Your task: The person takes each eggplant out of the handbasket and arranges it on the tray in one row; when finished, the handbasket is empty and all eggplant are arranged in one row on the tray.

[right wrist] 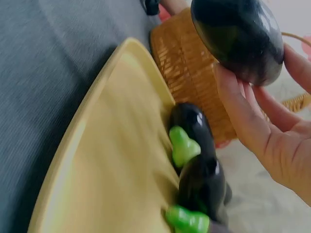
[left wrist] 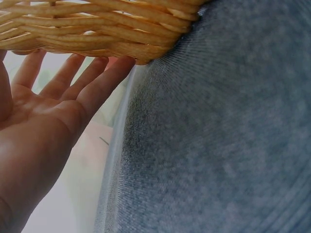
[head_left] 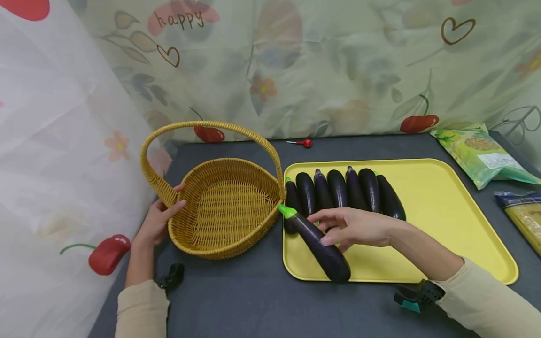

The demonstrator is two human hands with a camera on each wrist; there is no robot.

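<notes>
My right hand holds an eggplant between thumb and fingers, over the near left part of a yellow tray. Its bright green stem end points toward the basket, and its dark rounded end toward me. In the right wrist view the eggplant is raised off the tray. On the left, my left hand grips the side of a wicker basket at the foot of its handle, thumb over the rim. The left wrist view shows its fingers against the basket's woven outside. Nothing lies inside the basket.
A row of several eggplants lies along the tray's far left part. To the right are a green bag and a yellowish packet. A small red object lies at the back of the dark tabletop, before a printed curtain.
</notes>
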